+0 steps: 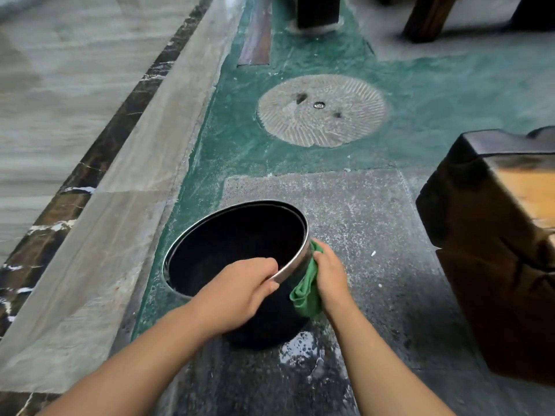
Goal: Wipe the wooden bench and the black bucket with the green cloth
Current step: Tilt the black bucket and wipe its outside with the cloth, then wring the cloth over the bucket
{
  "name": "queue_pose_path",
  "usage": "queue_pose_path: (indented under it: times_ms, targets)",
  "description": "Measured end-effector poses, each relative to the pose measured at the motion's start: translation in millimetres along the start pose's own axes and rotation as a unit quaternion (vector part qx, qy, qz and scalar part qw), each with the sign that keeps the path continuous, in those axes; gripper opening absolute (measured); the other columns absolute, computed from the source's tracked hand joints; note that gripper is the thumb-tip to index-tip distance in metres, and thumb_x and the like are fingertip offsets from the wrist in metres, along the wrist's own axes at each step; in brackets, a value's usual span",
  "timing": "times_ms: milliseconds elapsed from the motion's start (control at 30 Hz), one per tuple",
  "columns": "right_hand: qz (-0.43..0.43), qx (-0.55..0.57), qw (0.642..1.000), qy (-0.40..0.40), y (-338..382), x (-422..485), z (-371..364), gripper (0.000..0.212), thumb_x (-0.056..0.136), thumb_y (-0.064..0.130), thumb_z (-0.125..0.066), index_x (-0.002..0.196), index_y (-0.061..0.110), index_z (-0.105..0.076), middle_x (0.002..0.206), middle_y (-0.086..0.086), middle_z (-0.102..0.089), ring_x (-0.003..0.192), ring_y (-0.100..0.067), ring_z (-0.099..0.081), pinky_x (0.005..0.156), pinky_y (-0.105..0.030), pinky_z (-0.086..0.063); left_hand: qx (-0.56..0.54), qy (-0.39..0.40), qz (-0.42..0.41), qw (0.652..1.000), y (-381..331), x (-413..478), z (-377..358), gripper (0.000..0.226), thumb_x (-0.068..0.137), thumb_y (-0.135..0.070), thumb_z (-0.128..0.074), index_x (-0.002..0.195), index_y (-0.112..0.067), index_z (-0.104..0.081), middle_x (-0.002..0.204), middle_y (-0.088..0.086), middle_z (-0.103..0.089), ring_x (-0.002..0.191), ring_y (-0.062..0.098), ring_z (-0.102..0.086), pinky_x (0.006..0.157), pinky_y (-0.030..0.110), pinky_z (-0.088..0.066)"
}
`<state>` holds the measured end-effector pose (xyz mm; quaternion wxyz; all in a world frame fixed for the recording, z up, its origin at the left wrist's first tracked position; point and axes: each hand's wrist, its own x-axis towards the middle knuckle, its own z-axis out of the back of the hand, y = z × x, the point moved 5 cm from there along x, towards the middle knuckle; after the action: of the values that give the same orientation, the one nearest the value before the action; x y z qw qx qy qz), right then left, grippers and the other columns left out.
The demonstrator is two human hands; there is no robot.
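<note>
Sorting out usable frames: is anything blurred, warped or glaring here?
Head view: wide-angle bend curves the floor edges; the wooden bench smears with motion blur at the right edge; the black bucket, green cloth and both hands stay fairly sharp; soft glare on the bucket's metal rim.

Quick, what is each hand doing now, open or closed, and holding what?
Left hand: closed on the metal rim of the black bucket.
Right hand: closed on the green cloth, pressing it against the bucket's outer side.
</note>
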<state>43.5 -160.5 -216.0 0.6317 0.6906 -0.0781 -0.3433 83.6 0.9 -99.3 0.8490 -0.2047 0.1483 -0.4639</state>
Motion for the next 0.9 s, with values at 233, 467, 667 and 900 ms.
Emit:
queue_pose_path:
  times_ms: [233, 467, 667, 900]
  targets:
    - [0.012, 0.178, 0.984, -0.025, 42, 14, -38, 0.039, 0.091, 0.014, -0.041, 0.103, 0.033, -0.072, 0.097, -0.004, -0.077, 0.091, -0.023, -0.073, 0.079, -0.039, -0.060, 0.080, -0.048, -0.007, 0.996, 44, 3, 12, 0.017, 0.093, -0.025, -0.054, 0.079, -0.019, -0.047, 0.075, -0.010, -0.045, 0.073, 0.018, -0.053, 0.065, 0.033, -0.044]
    - [-0.054, 0.369, 0.928, 0.012, 43, 9, -15, 0.033, 0.099, 0.009, -0.040, 0.119, 0.010, -0.066, 0.117, -0.022, -0.069, 0.100, -0.029, -0.067, 0.091, -0.043, -0.054, 0.148, -0.008, 0.044, 0.988, 48, 3, 9, 0.019, 0.093, -0.039, -0.053, 0.088, -0.021, -0.055, 0.088, -0.004, -0.060, 0.087, 0.020, -0.060, 0.074, 0.037, -0.048]
    - [-0.123, 0.440, 0.873, 0.170, 52, -26, -1, 0.044, 0.093, 0.024, -0.050, 0.132, 0.005, -0.057, 0.132, -0.026, -0.060, 0.119, -0.040, -0.058, 0.111, -0.055, -0.038, -0.067, -0.124, 0.167, 0.976, 34, 15, 56, 0.020, 0.094, -0.033, -0.058, 0.109, -0.024, -0.066, 0.095, -0.010, -0.067, 0.084, 0.004, -0.063, 0.078, 0.026, -0.049]
    - [-0.150, 0.468, 0.828, 0.269, 117, -86, -25, 0.055, 0.091, 0.029, -0.045, 0.134, -0.004, -0.056, 0.133, -0.029, -0.059, 0.118, -0.040, -0.058, 0.112, -0.052, -0.036, -0.305, -0.011, 0.182, 0.935, -47, 25, 108, 0.040, 0.078, -0.034, -0.077, 0.112, -0.015, -0.068, 0.106, 0.009, -0.074, 0.096, 0.018, -0.069, 0.089, 0.036, -0.054]
